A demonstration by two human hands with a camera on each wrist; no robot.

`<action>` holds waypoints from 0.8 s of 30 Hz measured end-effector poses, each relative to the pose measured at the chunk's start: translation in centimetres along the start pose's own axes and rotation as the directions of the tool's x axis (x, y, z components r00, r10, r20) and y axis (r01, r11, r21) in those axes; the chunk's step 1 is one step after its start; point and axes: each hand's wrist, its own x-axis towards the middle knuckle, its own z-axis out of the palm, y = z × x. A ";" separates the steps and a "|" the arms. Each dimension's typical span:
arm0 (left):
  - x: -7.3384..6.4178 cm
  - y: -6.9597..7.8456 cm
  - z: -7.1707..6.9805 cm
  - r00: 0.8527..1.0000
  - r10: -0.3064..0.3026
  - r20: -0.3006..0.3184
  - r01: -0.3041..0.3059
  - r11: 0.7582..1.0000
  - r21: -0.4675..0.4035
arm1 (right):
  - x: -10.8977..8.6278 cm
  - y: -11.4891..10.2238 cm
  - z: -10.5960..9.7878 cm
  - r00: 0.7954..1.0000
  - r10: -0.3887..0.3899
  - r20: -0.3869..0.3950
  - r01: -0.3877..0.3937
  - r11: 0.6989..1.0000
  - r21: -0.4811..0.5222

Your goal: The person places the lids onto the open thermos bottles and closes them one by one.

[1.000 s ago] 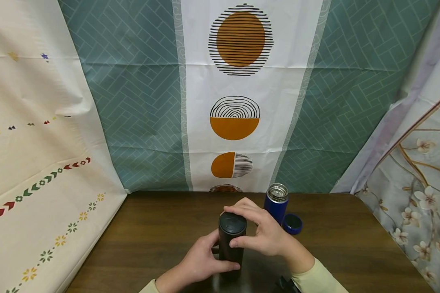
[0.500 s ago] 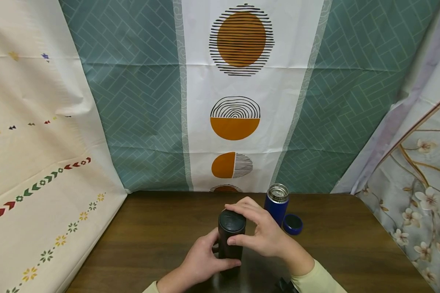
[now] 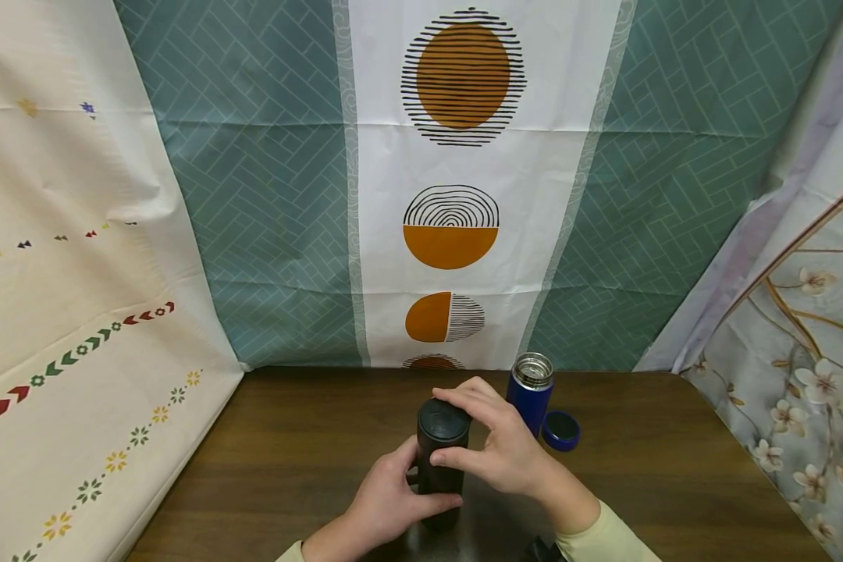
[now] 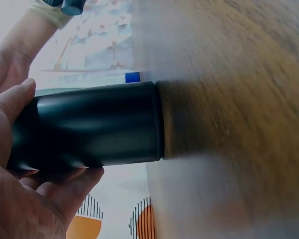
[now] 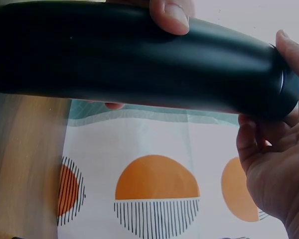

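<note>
L hand (image 3: 388,497) wrapped round blk vac flask (image 3: 440,478), R hand (image 3: 509,446) gripping its top; flask upright, mid-worktop (image 3: 302,445), contact unclear. Open blue flask (image 3: 529,404) + cap (image 3: 560,431) behind, to R.

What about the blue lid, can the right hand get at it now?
Probably yes: nothing visible stands between the right hand and the blue lid, though that hand must first release the black bottle.
</note>
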 end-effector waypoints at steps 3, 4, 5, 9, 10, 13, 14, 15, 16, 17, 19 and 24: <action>0.0 0.0 0.0 1.000 -0.005 -0.007 0.005 1.000 0.005 | 0.0 -0.2 0.1 1.000 0.007 -0.016 -0.007 1.000 -0.015; 0.0 0.0 0.0 1.000 -0.005 -0.010 0.006 1.000 0.007 | 0.0 -0.2 0.1 1.000 0.010 -0.020 -0.010 1.000 -0.022; 0.0 0.0 0.0 1.000 -0.007 -0.012 0.007 1.000 0.009 | 0.1 -0.3 0.2 1.000 0.011 -0.026 -0.012 0.999 -0.030; 0.0 0.0 0.1 1.000 -0.008 -0.022 0.008 1.000 0.014 | 0.1 -0.4 0.4 0.999 0.006 -0.053 -0.009 0.998 -0.068; -0.1 0.0 0.2 1.000 -0.007 -0.024 0.008 1.000 0.014 | 0.1 -0.4 0.4 0.998 0.005 -0.059 -0.010 0.997 -0.077; -0.1 0.0 0.3 1.000 -0.003 -0.030 0.003 1.000 0.016 | 0.1 -0.4 0.5 0.997 -0.002 -0.071 -0.005 0.995 -0.099; -0.1 0.0 0.3 0.999 0.001 -0.032 0.000 1.000 0.020 | 0.0 -0.4 0.5 0.997 -0.004 -0.072 -0.004 0.995 -0.102; -0.1 0.0 0.3 0.999 0.004 -0.032 -0.003 1.000 0.022 | 0.0 -0.3 0.5 0.998 -0.004 -0.070 -0.003 0.995 -0.103; -0.1 0.0 0.3 0.999 0.008 -0.033 -0.007 1.000 0.027 | 0.0 -0.3 0.4 0.998 -0.006 -0.067 0.000 0.995 -0.100; -0.1 0.0 0.3 0.999 0.013 -0.033 -0.012 0.999 0.033 | 0.0 -0.3 0.4 0.998 -0.007 -0.060 0.001 0.995 -0.096; -0.1 -0.1 0.3 0.999 0.024 -0.033 -0.023 0.999 0.046 | 0.0 -0.2 0.2 0.999 0.001 -0.040 -0.004 0.997 -0.082; -0.1 -0.2 0.3 0.999 0.041 -0.036 -0.039 0.997 0.071 | 0.0 -0.1 -0.2 0.999 0.040 0.036 -0.038 0.998 -0.055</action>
